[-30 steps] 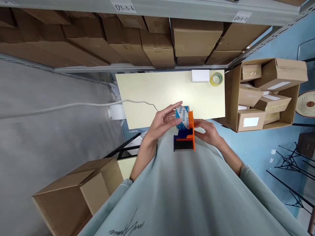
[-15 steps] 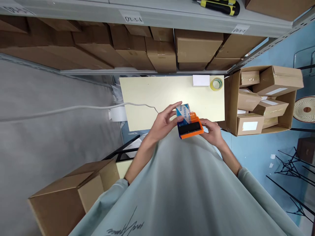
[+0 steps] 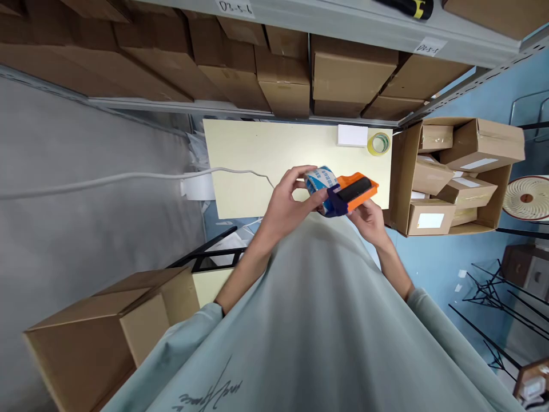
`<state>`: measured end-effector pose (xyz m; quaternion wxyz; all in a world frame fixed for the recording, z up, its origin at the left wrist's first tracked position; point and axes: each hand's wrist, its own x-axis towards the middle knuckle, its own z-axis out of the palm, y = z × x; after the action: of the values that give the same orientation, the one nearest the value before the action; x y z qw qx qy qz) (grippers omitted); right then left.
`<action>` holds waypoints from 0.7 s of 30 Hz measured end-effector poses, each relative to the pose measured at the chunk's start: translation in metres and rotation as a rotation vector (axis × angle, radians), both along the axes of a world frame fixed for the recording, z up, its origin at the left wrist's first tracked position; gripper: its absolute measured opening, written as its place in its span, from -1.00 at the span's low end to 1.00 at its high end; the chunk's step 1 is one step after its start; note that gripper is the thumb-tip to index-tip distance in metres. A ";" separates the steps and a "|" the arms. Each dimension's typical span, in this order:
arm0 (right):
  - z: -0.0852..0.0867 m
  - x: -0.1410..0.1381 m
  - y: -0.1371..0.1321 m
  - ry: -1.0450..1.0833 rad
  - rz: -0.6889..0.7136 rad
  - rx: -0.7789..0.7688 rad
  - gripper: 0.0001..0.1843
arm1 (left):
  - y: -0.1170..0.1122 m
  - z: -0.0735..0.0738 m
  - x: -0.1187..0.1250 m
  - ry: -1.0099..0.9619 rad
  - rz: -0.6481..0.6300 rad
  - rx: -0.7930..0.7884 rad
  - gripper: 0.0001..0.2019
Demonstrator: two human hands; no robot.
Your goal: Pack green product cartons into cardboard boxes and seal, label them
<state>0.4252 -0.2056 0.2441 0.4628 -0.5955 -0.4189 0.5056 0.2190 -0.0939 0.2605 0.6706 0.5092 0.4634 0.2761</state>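
An orange and blue tape dispenser (image 3: 354, 193) with a printed tape roll (image 3: 319, 178) in it is held above the near edge of a pale yellow table (image 3: 266, 154). My left hand (image 3: 287, 201) curls its fingers around the roll. My right hand (image 3: 369, 220) grips the dispenser from below, its orange end tilted up to the right.
On the table's far right lie a white pad (image 3: 352, 135) and a yellow tape roll (image 3: 378, 143). An open carton of small boxes (image 3: 454, 171) stands to the right, shelves of cartons (image 3: 274, 74) behind, another carton (image 3: 107, 337) at lower left. A white cable (image 3: 128, 178) crosses the left.
The dispenser has turned in my hands: its orange end swung from pointing down toward me up and to the right. Both hands kept their hold and shifted slightly right.
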 end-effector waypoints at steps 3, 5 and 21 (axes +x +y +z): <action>-0.006 -0.004 0.006 0.004 0.035 -0.021 -0.30 | 0.003 -0.006 0.000 0.048 0.014 -0.004 -0.41; -0.009 -0.006 0.008 0.001 0.052 -0.035 -0.28 | 0.005 -0.011 0.000 0.046 0.002 -0.027 -0.39; -0.017 -0.020 0.011 0.118 -0.080 -0.074 -0.13 | 0.008 -0.014 -0.005 0.106 -0.021 0.093 -0.40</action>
<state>0.4056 -0.1948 0.2270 0.4843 -0.5977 -0.3478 0.5359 0.2137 -0.0864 0.2464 0.6234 0.5587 0.4796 0.2629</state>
